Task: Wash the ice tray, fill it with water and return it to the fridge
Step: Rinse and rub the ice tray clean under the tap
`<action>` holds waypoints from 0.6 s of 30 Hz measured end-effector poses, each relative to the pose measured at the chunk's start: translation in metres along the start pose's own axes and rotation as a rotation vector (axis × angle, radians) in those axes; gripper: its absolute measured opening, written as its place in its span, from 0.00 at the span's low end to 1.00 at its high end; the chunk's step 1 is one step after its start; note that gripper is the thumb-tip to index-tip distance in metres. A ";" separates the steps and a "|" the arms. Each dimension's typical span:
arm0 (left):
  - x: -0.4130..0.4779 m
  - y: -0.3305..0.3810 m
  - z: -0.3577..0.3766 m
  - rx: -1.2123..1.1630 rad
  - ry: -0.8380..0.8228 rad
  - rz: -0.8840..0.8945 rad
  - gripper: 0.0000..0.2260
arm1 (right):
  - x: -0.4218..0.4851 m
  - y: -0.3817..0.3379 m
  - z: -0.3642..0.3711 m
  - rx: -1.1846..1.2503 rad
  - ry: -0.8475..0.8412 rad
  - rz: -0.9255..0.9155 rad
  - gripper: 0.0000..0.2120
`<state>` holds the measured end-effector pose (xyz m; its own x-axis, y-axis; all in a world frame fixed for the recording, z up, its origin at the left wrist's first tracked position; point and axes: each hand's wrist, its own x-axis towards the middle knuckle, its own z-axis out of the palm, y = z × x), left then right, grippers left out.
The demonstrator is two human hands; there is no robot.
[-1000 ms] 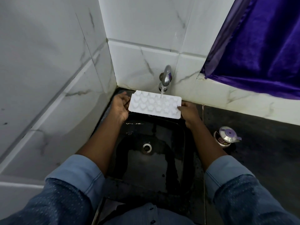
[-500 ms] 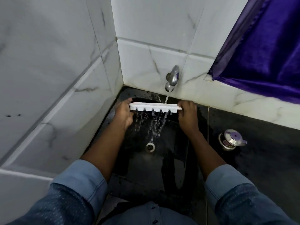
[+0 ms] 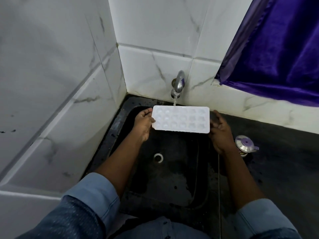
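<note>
Tipped edge-on and spilling half a second before, the ice tray [image 3: 181,120] was back level, cavity face up toward the camera. It sat at centre frame, held above the black sink [image 3: 172,183], apart from the basin floor. Tap [image 3: 178,83] on the tiled back wall was running; a thin water stream [image 3: 174,101] landed on the tray's far long edge, left of its middle.

Left hand [image 3: 144,124] gripped the left short end, thumb lying over the rim, fingers curled underneath. Right hand [image 3: 220,131] held the right short end, fingers curled against the edge; blurred, so which fingers pinched could not be told. Both forearms were bare, blue denim sleeves [image 3: 96,192] pushed up, at lower frame.

Drain [image 3: 158,157] lay below the tray, toward lower centre. Small steel lidded pot [image 3: 244,145] with a purple knob stood on the dark counter [image 3: 284,161], right of the right wrist. Purple curtain [image 3: 276,49] hung at upper right.
</note>
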<state>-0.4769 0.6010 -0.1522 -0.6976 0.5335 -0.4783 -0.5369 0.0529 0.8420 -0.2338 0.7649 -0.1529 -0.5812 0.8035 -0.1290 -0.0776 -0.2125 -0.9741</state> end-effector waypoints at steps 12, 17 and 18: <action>-0.010 0.000 0.033 -0.030 -0.200 -0.129 0.24 | 0.013 -0.008 -0.025 -0.059 0.481 0.031 0.13; -0.010 0.003 0.013 -0.044 -0.161 -0.125 0.25 | 0.013 0.001 -0.008 -0.170 0.502 0.049 0.13; -0.010 0.004 0.006 -0.057 -0.137 -0.123 0.24 | 0.014 0.004 -0.002 -0.201 0.491 0.055 0.13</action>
<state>-0.4693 0.6014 -0.1425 -0.5561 0.6364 -0.5346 -0.6423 0.0791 0.7624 -0.2408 0.7757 -0.1591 -0.1290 0.9701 -0.2056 0.1270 -0.1895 -0.9736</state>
